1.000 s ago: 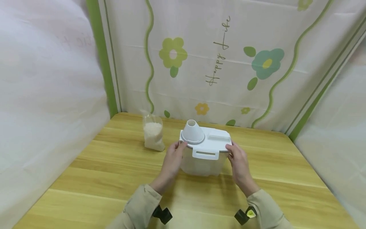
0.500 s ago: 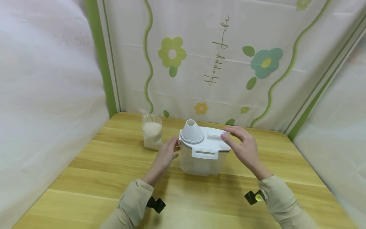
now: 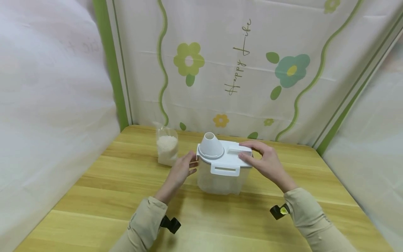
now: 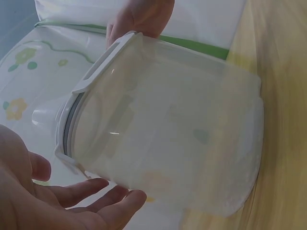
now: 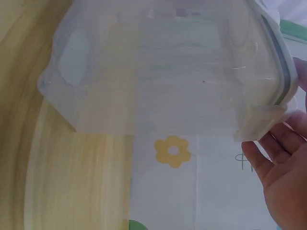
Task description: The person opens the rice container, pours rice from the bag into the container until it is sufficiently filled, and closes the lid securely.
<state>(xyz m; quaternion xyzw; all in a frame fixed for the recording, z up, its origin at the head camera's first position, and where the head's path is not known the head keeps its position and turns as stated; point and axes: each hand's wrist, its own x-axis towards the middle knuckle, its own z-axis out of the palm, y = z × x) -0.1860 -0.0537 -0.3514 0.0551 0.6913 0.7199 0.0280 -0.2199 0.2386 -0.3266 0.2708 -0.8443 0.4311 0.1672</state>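
Note:
A clear plastic storage container [image 3: 220, 182] with a white lid [image 3: 228, 158] stands upright on the table. On the lid's left part rises a white cone-shaped piece [image 3: 211, 147] with an open top. My left hand [image 3: 180, 170] is beside the container's left end, fingers loosely bent. In the left wrist view its fingertips [image 4: 132, 199] lie close to the container's side; contact is unclear. My right hand [image 3: 267, 162] holds the lid's right end, thumb and fingers around the raised flap [image 3: 240, 150]. The right wrist view shows fingers at a side clasp [image 5: 261, 124].
A clear bag of white rice-like grains [image 3: 167, 148] stands left of the container. The wooden table [image 3: 119, 196] ends at a printed curtain [image 3: 207, 98] behind, with white fabric walls left and right. A black camera mount sits on each wrist.
Both hands have let go of the container's sides. The left has drawn slightly left; the right has risen and come down around the lid's raised flap. The container has stayed put.

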